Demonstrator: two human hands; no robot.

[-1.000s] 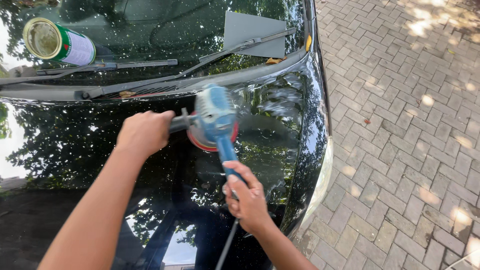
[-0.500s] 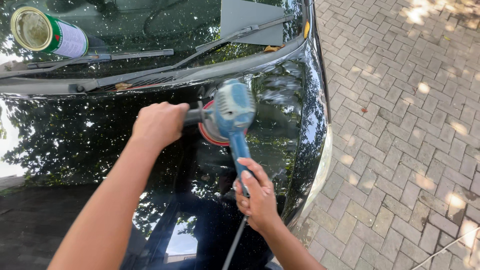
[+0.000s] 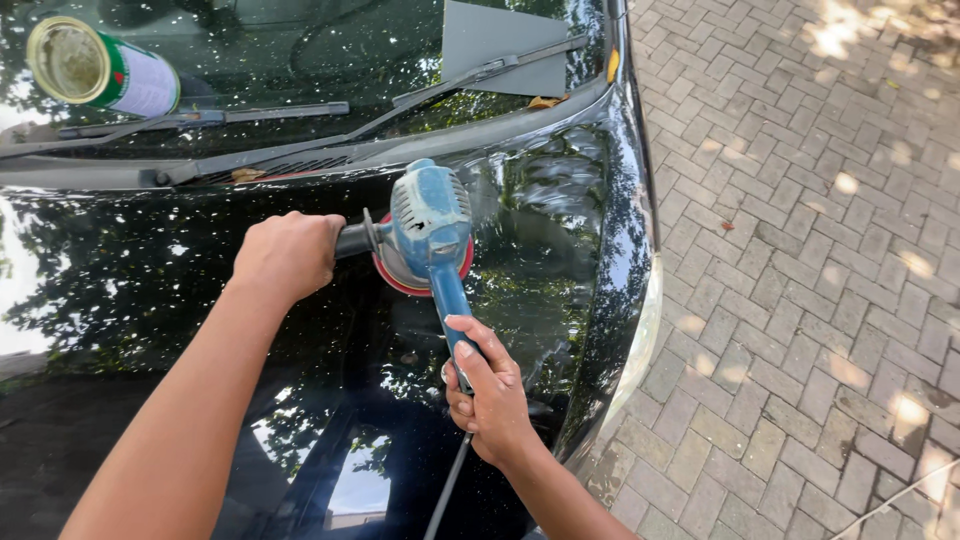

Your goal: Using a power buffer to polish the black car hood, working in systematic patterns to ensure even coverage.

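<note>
while the black car bonnet (image 3: pixel 180 300) fills the head view, a blue polishing machine (image 3: pixel 428 222) is seen pressed flat on it near the windscreen, its red pad against the paint. the side handle is clenched in the left hand (image 3: pixel 290 255); the rear grip is wrapped by the right hand (image 3: pixel 487 395), cord trailing below. the tool is judged fairly heavy and rigid, best steadied at both handles. the glossy paint looks slick and easily marked. a green-and-white can (image 3: pixel 100 72) lies on the windscreen beside the wipers (image 3: pixel 330 125). paved brick ground (image 3: pixel 820 250) lies to the right.
</note>
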